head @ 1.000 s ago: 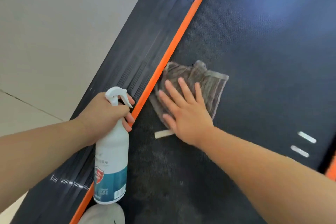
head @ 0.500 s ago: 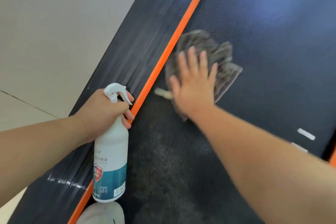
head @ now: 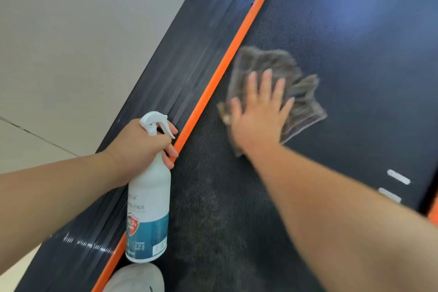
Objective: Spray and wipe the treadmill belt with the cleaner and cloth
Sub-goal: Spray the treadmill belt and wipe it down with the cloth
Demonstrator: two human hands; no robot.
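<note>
The black textured treadmill belt point(head: 355, 59) fills the right of the view. A crumpled grey-brown cloth point(head: 267, 64) lies on it just right of the orange strip. My right hand point(head: 259, 116) presses flat on the cloth with fingers spread. My left hand point(head: 139, 149) grips the neck of a white spray bottle point(head: 148, 211) with a teal label and white trigger; the bottle hangs upright over the orange strip. The belt below the cloth looks damp and mottled.
An orange strip point(head: 227, 64) divides the belt from the ribbed black side rail point(head: 180, 59). Pale tiled floor point(head: 59, 42) lies to the left. Two short white marks point(head: 398, 176) sit near the belt's right edge. A light grey shoe toe point(head: 135, 277) shows at the bottom.
My right hand has slid the cloth up the belt, away from me and slightly right. The left hand and bottle have barely moved.
</note>
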